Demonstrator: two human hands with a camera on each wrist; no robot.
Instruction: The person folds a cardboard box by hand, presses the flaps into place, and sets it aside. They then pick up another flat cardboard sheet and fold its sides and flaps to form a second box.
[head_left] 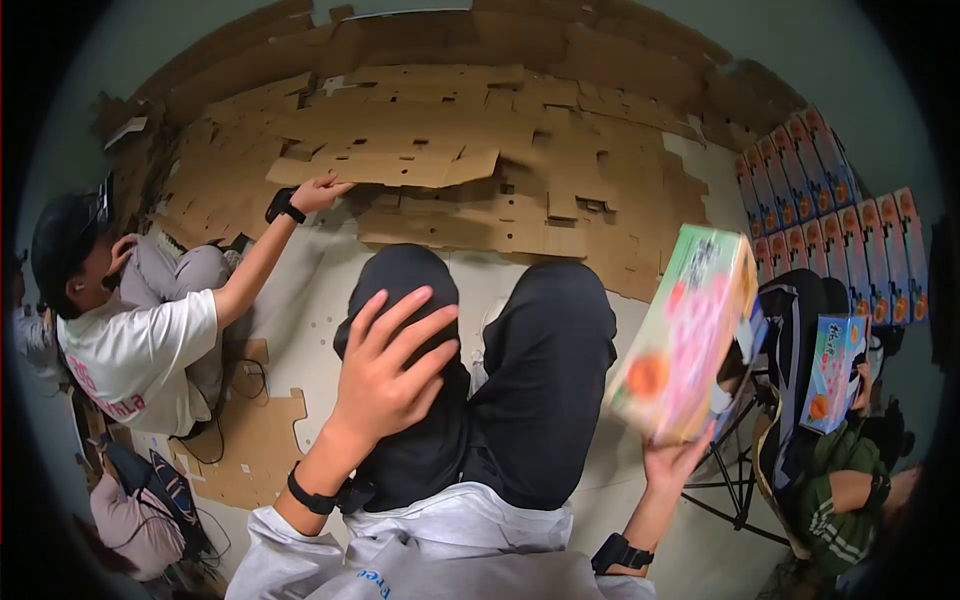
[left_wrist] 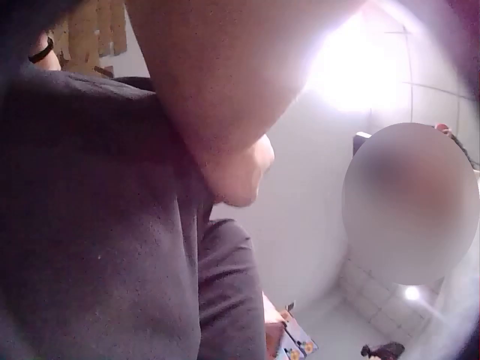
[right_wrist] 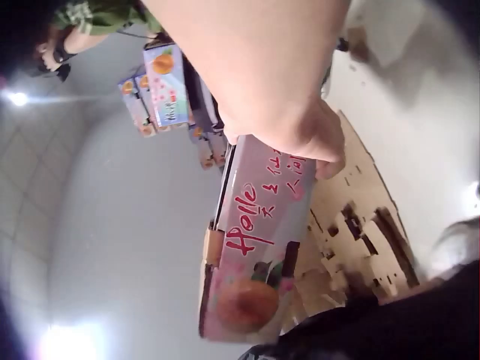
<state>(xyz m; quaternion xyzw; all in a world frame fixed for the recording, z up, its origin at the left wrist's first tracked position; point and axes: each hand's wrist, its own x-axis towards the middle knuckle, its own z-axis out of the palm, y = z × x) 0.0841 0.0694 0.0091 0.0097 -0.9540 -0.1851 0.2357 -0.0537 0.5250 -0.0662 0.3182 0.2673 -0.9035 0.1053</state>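
My left hand (head_left: 395, 370) rests on the left knee of my black trousers (head_left: 535, 380), its fingers spread and holding nothing. In the left wrist view the same hand (left_wrist: 240, 176) lies against the dark cloth, its fingers mostly hidden. Off to the right, my right hand (head_left: 672, 462) grips a long printed carton (head_left: 685, 330) by its lower end. Tilted and slightly blurred, the carton shows green and pink sides and an orange fruit picture. The right wrist view shows red "Hello" lettering on the carton (right_wrist: 255, 217), with my fingers (right_wrist: 330, 139) at one end.
Flattened cardboard sheets (head_left: 420, 120) cover the floor ahead. A person in a white shirt (head_left: 150, 340) at left holds a cardboard flap (head_left: 390, 170). Stacked printed cartons (head_left: 880, 250) stand at right, near a person in green (head_left: 840, 510) with a blue carton (head_left: 832, 370).
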